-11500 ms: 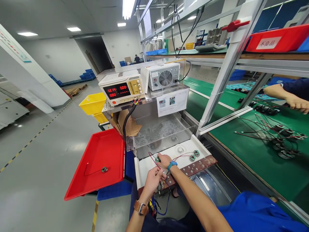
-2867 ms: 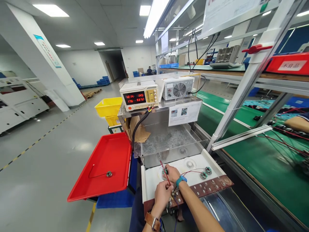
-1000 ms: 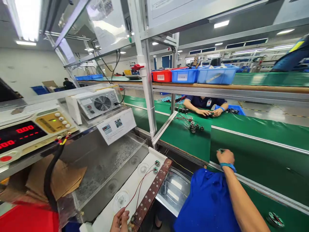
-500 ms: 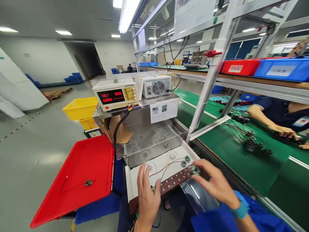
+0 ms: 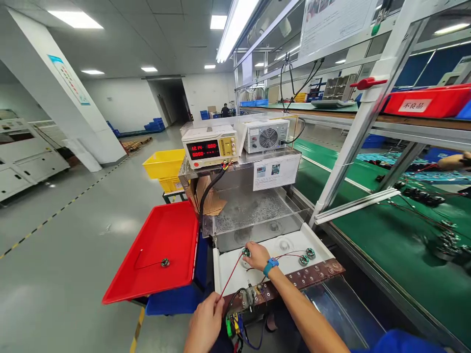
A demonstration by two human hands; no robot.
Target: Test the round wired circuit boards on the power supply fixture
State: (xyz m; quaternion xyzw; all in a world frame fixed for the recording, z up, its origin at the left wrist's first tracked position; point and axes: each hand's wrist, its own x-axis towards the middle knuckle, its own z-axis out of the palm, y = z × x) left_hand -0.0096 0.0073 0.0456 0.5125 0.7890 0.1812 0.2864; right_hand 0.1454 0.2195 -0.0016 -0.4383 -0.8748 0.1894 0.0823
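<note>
My right hand (image 5: 257,256) is closed on a small round green circuit board (image 5: 246,252) above the white tray (image 5: 230,274). A red wire (image 5: 232,277) runs taut from that board down to my left hand (image 5: 208,316), whose thumb and finger pinch its end. Just right of my left hand, a metal clamp fixture (image 5: 250,296) with pins sits on the brown riveted strip (image 5: 309,276). Below it hang green, yellow and blue connectors (image 5: 235,324). Two similar round boards (image 5: 303,260) with red wires lie at the white tray's right end.
A power supply (image 5: 209,147) showing 12.14 and 0.00 stands on the metal stand behind. At left, a red tray (image 5: 172,230) holds one wired round board (image 5: 165,263). A metal post (image 5: 353,142) and green bench (image 5: 386,245) with part clusters are at right, near a co-worker's hand (image 5: 454,162).
Half a second ago my left hand was open and my right held a blurred round board at the strip's right end. Now the board is over the tray's left side, its wire pinched in my left hand.
</note>
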